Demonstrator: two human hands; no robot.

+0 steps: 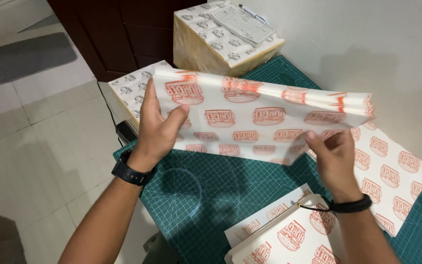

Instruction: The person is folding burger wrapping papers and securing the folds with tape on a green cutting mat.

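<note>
A thick stack of white paper sheets printed with red burger pictures (260,115) is lifted above the green cutting mat (211,195). My left hand (158,128) grips the stack's left end, thumb on the front. My right hand (335,159) pinches its lower right edge. A black watch sits on my left wrist and a black band on my right.
More red-printed sheets (396,176) lie flat on the mat at right, and another pile (289,234) sits at the near edge. Two wrapped bundles with black prints (130,90) (211,39) stand behind; the farther one carries a white device (242,24). A white wall is at right, tiled floor at left.
</note>
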